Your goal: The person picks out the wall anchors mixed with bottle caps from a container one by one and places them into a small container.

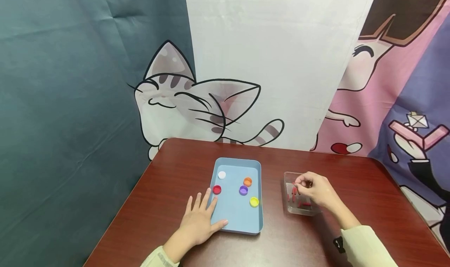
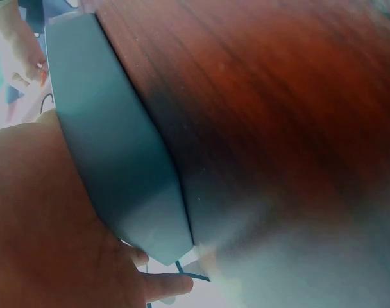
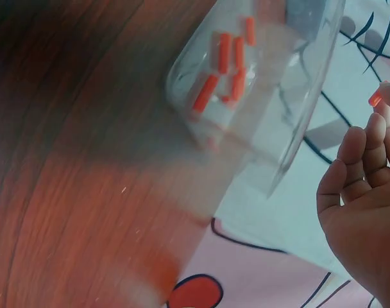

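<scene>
My left hand (image 1: 197, 223) lies with spread, straight fingers at the left edge of a light blue tray (image 1: 235, 220), its thumb over the near-left corner. In the tray sit small round caps: white (image 1: 222, 175), red (image 1: 216, 189), orange (image 1: 247, 181), purple (image 1: 243, 190) and yellow (image 1: 254, 202). My right hand (image 1: 318, 190) hovers over a clear plastic box (image 1: 304, 212), pinching a small red stick (image 3: 375, 98) between thumb and fingertip. More short red sticks (image 3: 224, 52) are scattered in that box.
The reddish-brown wooden table (image 1: 183, 161) carries the tray, with the clear box to its right. A small black object (image 1: 339, 244) shows beside the right sleeve. Behind the table hangs a printed cloth backdrop (image 1: 281, 63) with cartoon figures.
</scene>
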Demonstrator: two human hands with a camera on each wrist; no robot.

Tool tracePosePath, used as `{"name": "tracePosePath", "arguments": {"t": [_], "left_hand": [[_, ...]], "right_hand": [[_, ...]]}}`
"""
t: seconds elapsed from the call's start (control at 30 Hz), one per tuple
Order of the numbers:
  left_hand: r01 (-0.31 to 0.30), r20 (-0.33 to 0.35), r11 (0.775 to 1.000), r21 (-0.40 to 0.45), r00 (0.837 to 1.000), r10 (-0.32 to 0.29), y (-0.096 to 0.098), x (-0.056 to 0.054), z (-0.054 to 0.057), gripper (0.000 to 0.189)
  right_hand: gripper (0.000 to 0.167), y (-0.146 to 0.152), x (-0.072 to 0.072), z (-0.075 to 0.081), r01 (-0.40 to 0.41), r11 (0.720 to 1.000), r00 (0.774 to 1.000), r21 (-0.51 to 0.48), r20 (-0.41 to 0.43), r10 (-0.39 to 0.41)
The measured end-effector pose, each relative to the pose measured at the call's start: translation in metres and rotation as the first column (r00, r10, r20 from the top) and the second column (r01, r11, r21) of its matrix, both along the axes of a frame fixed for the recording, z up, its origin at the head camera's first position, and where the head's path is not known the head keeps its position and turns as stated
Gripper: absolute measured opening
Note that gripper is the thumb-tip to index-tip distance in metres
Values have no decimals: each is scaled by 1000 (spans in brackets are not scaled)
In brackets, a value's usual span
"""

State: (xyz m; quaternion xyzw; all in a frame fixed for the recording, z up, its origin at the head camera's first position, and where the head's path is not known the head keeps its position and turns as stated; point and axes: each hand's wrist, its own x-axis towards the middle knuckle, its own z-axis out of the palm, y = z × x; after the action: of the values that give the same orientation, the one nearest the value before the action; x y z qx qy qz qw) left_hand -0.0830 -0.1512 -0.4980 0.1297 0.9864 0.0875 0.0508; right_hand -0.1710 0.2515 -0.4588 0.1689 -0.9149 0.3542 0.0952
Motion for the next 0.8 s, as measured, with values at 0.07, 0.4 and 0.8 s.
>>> {"name": "tracePosePath", "arguments": {"t": [0.07, 0.4, 0.8], "left_hand": [[3, -2, 1000, 0, 1000, -3, -1, 1, 0, 90], [-7, 8, 1000, 1, 1000, 7, -3, 3, 3, 89], [-5, 15, 1000, 5, 1000, 4, -2, 2, 4, 89]], "right_hand": [[15, 4, 1, -1, 11, 1000, 1000, 5, -1, -11], [9, 21, 2, -4, 31, 999, 999, 22, 8, -31], [7, 33, 2, -7, 37, 998, 998, 42, 43, -39]]}}
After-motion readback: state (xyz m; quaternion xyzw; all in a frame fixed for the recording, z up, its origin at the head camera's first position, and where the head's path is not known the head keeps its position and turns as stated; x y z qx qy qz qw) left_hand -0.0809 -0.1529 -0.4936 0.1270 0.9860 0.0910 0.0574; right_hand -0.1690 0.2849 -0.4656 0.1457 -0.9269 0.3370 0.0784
